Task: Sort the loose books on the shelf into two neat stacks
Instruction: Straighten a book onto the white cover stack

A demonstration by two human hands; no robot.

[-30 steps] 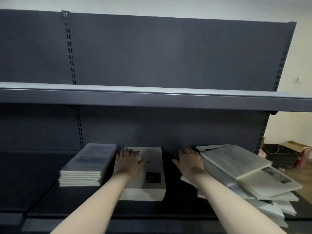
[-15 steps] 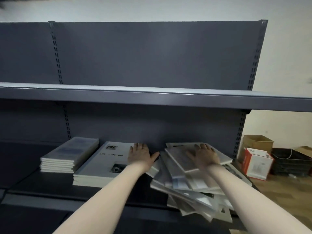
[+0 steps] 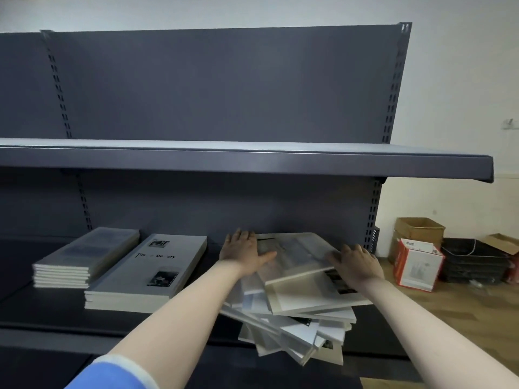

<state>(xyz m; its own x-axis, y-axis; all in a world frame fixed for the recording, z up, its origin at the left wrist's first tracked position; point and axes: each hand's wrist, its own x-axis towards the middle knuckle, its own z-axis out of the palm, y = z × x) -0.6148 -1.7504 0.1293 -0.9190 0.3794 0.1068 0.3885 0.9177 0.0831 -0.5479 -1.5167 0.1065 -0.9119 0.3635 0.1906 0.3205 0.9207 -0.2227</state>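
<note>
Books in the loose pile (image 3: 295, 310) are overhanging the shelf's (image 3: 168, 321) front edge near its right end; my left hand (image 3: 241, 255) and right hand (image 3: 358, 263) are seemingly pressing the top book (image 3: 295, 254) flat-fingered, and careless lifting could be spilling lower ones.

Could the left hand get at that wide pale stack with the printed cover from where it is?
Probably yes. The left hand rests on the messy pile's top book, and the wide pale stack lies just beside it with only bare dark shelf between.
</note>
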